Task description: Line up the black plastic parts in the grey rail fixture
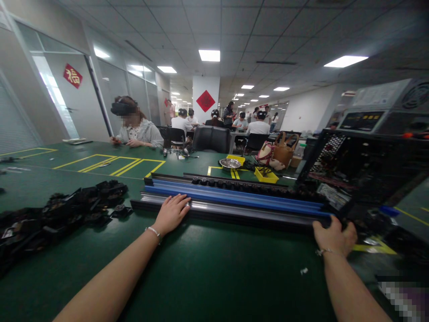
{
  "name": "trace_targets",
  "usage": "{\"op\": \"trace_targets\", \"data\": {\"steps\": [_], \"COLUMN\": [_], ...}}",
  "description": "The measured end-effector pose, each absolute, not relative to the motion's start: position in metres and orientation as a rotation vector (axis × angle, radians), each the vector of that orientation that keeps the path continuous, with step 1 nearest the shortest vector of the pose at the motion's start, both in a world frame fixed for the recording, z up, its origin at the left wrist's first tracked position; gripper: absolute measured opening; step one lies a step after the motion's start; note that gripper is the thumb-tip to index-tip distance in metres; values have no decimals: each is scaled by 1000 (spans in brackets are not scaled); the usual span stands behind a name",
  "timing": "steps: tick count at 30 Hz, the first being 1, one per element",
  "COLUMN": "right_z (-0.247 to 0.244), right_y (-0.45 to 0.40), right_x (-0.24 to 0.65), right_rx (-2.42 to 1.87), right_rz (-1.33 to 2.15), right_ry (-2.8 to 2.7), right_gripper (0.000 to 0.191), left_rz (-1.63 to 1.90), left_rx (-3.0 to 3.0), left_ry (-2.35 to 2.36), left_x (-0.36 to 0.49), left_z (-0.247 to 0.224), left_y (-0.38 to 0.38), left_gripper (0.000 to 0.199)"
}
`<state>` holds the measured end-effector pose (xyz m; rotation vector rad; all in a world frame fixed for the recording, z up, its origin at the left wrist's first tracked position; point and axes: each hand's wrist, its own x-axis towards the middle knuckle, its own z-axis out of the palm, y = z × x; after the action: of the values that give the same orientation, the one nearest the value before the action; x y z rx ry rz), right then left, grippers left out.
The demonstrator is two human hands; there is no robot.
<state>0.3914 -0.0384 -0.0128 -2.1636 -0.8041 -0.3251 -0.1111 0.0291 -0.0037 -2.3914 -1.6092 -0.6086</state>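
Before me: one long blue rail; at its near left, my left hand, fingers slightly apart; at its right end, my right hand, fingers apart.

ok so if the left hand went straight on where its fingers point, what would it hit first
Probably the blue rail, just beyond the grey rail under the left hand, though their heights are hard to judge from this view.

Black parts – left of the rails.
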Motion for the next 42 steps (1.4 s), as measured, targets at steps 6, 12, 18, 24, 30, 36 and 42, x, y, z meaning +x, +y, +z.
{"op": "trace_targets", "data": {"steps": [6,12,18,24,30,36,42], "right_z": [-13,-8,-3,-6,-7,-4,-7], "right_y": [-38,-43,-46,-46,-46,-46,-45], "right_x": [396,403,404,407,408,403,402], "right_rx": [-2127,-2149,-2175,-2158,-2135,-2139,-2182], "right_rz": [-331,-270,-286,-334,-391,-443,-438], "right_ry": [-841,-835,-846,-873,-877,-895,-979], "right_gripper": [57,58,64,57,50,61,60], "left_rz": [-611,-637,-659,-647,-633,-625,-635], "left_rx": [-2390,-2382,-2383,-2386,-2384,-2374,-2379], "left_ry": [-1603,-1603,-1604,-1614,-1627,-1622,-1622], "left_x": [-111,-111,-111,-110,-109,-110,-110], "left_z": [-4,-4,-3,-2,-1,-1,-2], "left_y": [29,29,28,27,26,26,27], "left_gripper": [44,43,43,44,43,43,43]}}
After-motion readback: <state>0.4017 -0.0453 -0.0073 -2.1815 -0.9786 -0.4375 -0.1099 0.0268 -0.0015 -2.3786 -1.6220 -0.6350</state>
